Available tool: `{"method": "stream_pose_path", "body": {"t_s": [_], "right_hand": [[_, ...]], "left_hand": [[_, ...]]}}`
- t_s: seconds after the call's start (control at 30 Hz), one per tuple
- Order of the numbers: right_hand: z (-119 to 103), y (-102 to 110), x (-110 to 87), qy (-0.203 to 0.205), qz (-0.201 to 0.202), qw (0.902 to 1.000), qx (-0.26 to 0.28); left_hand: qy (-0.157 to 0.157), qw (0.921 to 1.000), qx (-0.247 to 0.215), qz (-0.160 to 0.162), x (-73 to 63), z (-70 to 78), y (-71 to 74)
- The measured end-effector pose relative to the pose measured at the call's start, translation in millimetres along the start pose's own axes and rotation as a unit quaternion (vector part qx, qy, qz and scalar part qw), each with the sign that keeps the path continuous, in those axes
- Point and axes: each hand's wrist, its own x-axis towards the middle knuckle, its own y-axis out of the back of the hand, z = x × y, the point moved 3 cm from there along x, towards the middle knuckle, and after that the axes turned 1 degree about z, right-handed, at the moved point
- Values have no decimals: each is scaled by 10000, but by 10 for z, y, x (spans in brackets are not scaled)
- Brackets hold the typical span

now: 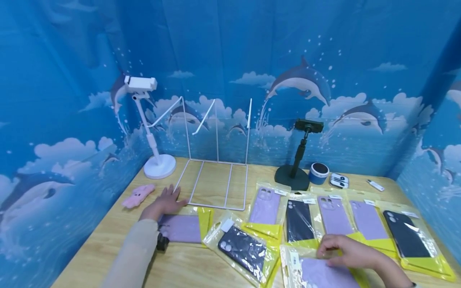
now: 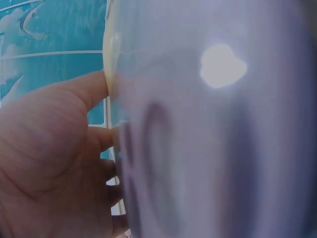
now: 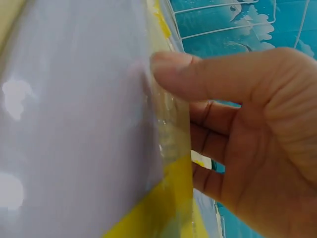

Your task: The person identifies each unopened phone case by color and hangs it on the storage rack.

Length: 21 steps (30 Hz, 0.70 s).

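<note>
My left hand (image 1: 166,204) lies with fingers spread at the upper left end of a bagged purple phone case (image 1: 181,228), by the rack's front corner. In the left wrist view its thumb meets the edge of the shiny bag (image 2: 168,99). At the front right, my right hand (image 1: 347,250) pinches the edge of another bagged purple phone case (image 1: 324,274). The right wrist view shows the thumb over the edge of this yellow-trimmed bag (image 3: 89,124), with the other fingers behind it. Between the hands lies a bagged black phone case (image 1: 243,250).
A white wire rack (image 1: 216,207) with prongs stands at the back. Left are a white phone stand (image 1: 160,166) and a pink item (image 1: 138,196). Behind several bagged cases (image 1: 266,206) are a black stand (image 1: 292,176), a blue round container (image 1: 318,174), boxed earphones (image 1: 339,181) and a small white stick (image 1: 375,185).
</note>
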Motion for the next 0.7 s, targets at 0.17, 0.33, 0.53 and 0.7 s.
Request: {"method": "stream_pose_path", "body": {"t_s": [0.17,0.33,0.53,0.7], "right_hand": [[4,10,-10,-230,93,9992,304],[-92,108,-29,-242,3,9960,860],[-301,309,66,469,82,9934,1042],[-511,433,328,826,775,9901,828]], "left_hand": [[4,10000,-64,44,2,2,-18],[11,10000,-86,39,15,-8,-38],[75,9999,-130,30,13,-23,-52],[97,9997,-205,36,3,-23,-37]]}}
